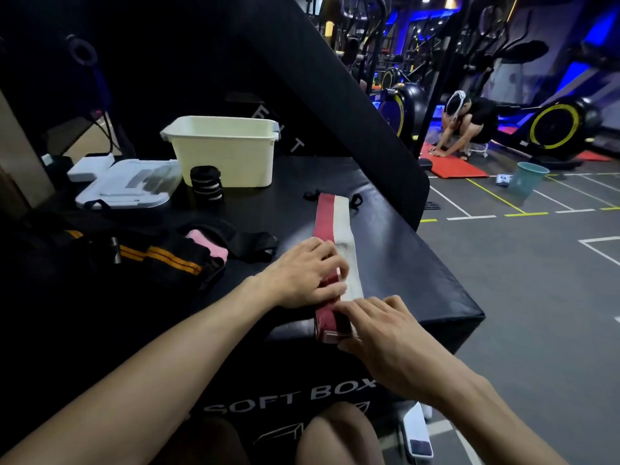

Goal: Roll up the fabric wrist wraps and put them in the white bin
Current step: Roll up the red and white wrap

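Left hand [307, 273] presses the red-and-white wrist wrap [337, 223] flat on the counter [402, 263] while right hand [375, 330] fingers pinch its near end to start the roll.

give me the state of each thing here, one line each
red and white wrap: laid out flat, near end starting to roll
left hand: presses on the wrap
right hand: pinches the wrap's near end
white bin: upright, lid off
bin lid: lying flat beside the bin
black striped wrap: rolled, standing outside the bin
dark wraps: unrolled, heaped
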A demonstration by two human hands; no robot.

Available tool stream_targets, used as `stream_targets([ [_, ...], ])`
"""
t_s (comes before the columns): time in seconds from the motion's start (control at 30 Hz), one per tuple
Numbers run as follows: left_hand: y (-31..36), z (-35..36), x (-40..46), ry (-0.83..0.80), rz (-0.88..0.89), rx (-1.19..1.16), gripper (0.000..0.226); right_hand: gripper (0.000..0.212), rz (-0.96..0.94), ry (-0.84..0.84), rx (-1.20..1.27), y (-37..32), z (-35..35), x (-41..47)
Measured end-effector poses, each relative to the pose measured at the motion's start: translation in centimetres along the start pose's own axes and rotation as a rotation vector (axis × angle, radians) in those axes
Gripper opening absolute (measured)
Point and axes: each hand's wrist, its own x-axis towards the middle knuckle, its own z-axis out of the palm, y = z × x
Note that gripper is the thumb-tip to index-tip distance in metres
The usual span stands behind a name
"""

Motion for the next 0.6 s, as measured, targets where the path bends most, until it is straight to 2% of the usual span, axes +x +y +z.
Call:
stream_targets([
  [0.17, -1.4, 0.3, 1.3, -0.093, -0.116, -0.14, 0.028, 0.04, 0.076, 0.01, 0.042, -0.6, 0.3, 0.1],
  [0.37, -2.8, 1.2, 2.1, -0.088, -0.136, -0.172, 0.05, 0.037, 0.042, 0.06, 0.065, 0.3, 0.0, 1.3],
  [0.6, -3.3, 1.4, 2.3, -0.031, -0.18, -0.291, 0.046, 0.041, 0.017, -0.013, 0.172, 1.6, -1.8, 3.8],
])
